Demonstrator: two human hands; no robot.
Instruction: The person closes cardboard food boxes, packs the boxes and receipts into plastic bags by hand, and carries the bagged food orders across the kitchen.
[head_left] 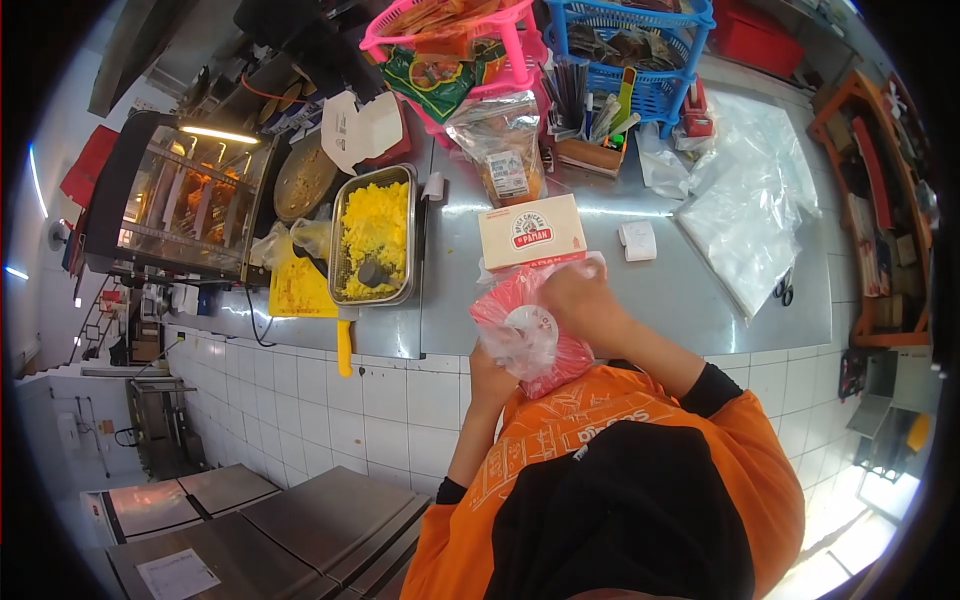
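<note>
My left hand (489, 375) holds a red plastic bag (545, 350) from below, at the counter's front edge close to my orange shirt. My right hand (577, 295) grips the bag's top on the right side. A round white shape shows through the thin plastic. Just behind the bag, a cream takeaway box (530, 232) with a red logo lies on the steel counter (680, 290), touching or nearly touching the bag's upper edge.
A metal tray of yellow rice (375, 245) sits left of the box, with a yellow cutting board (298, 290) and a yellow-handled knife (343, 348) beside it. A lit food warmer (180, 200) stands far left. Pink basket (450, 40), blue basket (630, 50), clear plastic bags (745, 200) and scissors (785, 290) lie behind and right.
</note>
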